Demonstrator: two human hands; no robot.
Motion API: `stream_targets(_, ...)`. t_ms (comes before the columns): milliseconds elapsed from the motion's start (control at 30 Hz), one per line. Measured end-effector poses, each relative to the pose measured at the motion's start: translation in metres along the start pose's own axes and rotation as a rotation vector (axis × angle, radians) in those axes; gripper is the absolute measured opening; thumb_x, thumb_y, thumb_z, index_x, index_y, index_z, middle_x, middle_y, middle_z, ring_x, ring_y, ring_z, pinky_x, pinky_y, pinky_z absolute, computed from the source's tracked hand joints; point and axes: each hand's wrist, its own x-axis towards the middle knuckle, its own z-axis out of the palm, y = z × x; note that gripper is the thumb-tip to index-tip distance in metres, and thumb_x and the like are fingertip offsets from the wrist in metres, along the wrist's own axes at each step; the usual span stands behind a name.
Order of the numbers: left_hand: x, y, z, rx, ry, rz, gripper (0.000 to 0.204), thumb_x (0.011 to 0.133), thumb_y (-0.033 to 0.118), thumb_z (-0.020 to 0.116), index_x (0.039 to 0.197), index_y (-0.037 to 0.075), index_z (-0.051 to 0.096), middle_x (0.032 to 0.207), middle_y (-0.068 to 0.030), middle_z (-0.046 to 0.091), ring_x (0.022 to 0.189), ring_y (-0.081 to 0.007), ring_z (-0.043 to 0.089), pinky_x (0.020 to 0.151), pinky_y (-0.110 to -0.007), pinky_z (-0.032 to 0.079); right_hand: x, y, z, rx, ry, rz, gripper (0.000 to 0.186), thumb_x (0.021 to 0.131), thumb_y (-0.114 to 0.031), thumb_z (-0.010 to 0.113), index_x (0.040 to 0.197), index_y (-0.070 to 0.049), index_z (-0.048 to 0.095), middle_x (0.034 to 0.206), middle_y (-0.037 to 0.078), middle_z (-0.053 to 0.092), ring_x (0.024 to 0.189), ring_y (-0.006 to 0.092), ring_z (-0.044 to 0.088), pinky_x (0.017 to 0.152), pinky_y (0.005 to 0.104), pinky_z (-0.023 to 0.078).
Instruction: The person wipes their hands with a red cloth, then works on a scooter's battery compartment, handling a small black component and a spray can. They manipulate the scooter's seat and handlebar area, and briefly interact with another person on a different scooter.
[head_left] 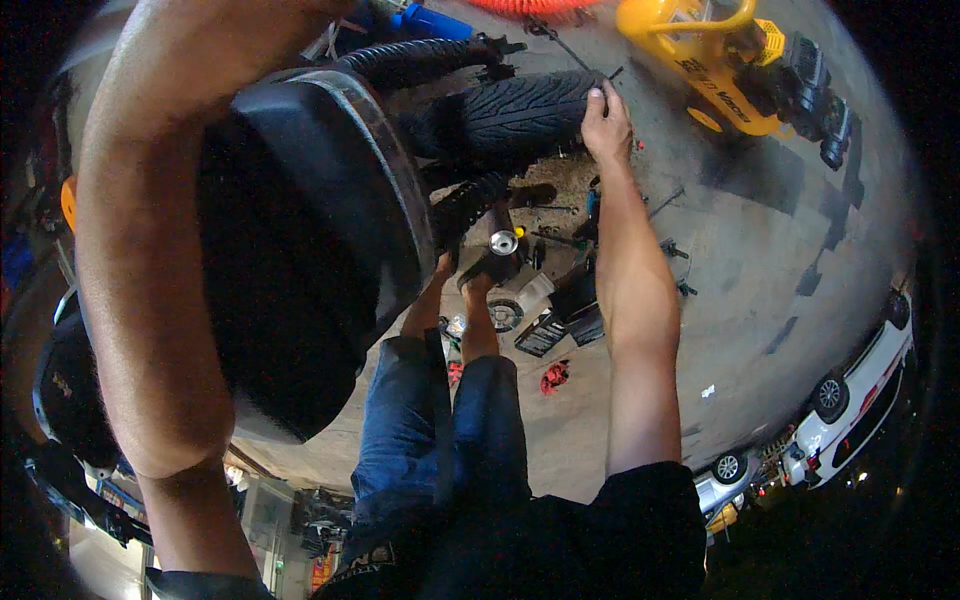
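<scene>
A motorcycle's treaded black tyre (515, 112) stretches out ahead of me, beyond its dark seat or tail section (300, 230). At the tyre's right end is my right hand (607, 125), fingers curled and thumb pressed in. A thin metal rod (572, 52) meets its fingertips and appears gripped there; the exact tool kind is unclear. My left forearm (145, 270) reaches up along the left side of the seat. The left hand itself lies beyond the upper edge, out of the picture. Below the tyre sits a ribbed black spring part (465, 205).
A yellow machine (715, 65) stands at far right, near a coiled red hose (540, 6). Black crates (560, 315), a red rag (554, 377), a silver-topped can (503, 243) and scattered tools lie on the floor near my feet. White vehicles (850, 400) are parked at right.
</scene>
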Motion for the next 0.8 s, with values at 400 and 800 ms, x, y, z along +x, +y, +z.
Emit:
stream_targets(400,-0.001,0.008,0.01,0.026,0.02,0.035,0.066,0.089,0.052,0.067,0.124,-0.003,0.061,0.118,-0.0235,0.065,0.111,-0.0335,0.064,0.1,-0.044,0.051,-0.075,-0.077,0.02,-0.202,0.13,-0.108,0.052,0.097,-0.039,0.052,0.14,-0.011,0.052,0.145,0.031,0.037,0.13,0.0499,0.037,0.112,0.0553,0.024)
stream_targets(800,0.004,-0.005,0.01,0.012,0.036,0.019,0.058,0.09,0.046,0.069,0.123,-0.001,0.063,0.114,-0.0192,0.067,0.104,-0.0283,0.065,0.092,-0.039,0.053,-0.148,-0.122,0.024,0.391,-0.522,0.031,0.04,0.1,-0.031,0.046,0.129,-0.008,0.063,0.123,0.026,0.063,0.112,0.0403,0.062,0.096,0.0454,0.047)
